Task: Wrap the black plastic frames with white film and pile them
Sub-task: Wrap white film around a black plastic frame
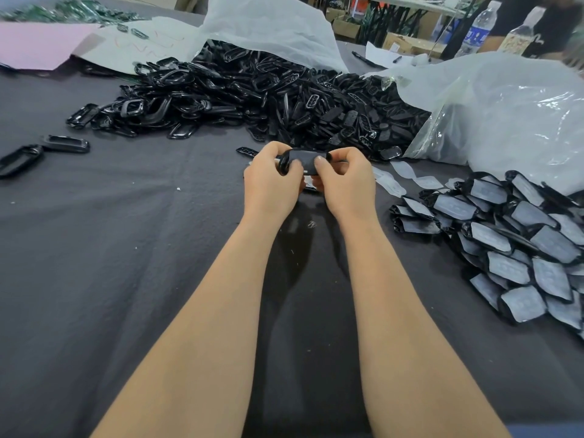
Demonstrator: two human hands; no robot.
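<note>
My left hand (pixel 272 181) and my right hand (pixel 344 181) together grip one black plastic frame (pixel 301 159) above the dark cloth, at the table's middle. Both thumbs press on its top; a pale piece of film shows under it, mostly hidden by my fingers. A big heap of bare black frames (pixel 252 96) lies just beyond my hands. Strips of white film pieces (pixel 401 173) trail to the right of my hands. At the right, a pile of wrapped frames (pixel 512 245) with white faces is stacked in overlapping rows.
A dark grey cloth (pixel 126 248) covers the table. Loose frames (pixel 64 143) lie at the left. Clear plastic bags (pixel 505 115) bulge at the back and right. Pink paper (pixel 34 45) and water bottles (pixel 478 30) stand at the far edge.
</note>
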